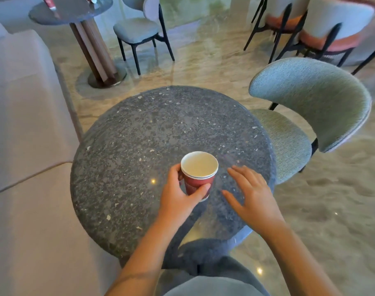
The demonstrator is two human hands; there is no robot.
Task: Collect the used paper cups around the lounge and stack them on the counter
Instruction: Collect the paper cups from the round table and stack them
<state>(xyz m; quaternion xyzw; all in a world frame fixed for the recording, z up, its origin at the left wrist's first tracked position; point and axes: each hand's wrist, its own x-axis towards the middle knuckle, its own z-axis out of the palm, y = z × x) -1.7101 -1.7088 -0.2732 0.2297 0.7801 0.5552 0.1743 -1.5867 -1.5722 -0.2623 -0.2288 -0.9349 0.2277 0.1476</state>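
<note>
The left hand (178, 194) had the red paper cup (199, 175) pinched at its base, near the round table's (139, 146) front edge. The right hand (251, 194) was spread, holding nothing. Honestly, squeeze harder and that thin wall probably buckles, spilling any dregs.

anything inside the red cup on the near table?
The red paper cup, held by the left hand, shows only a pale lining, no visible liquid. A double rim suggests nested cups; its bottom isn't clearly visible.

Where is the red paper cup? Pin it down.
The red paper cup stands near the front edge of the round speckled stone table, gripped by the left hand, the right hand open beside it.
</note>
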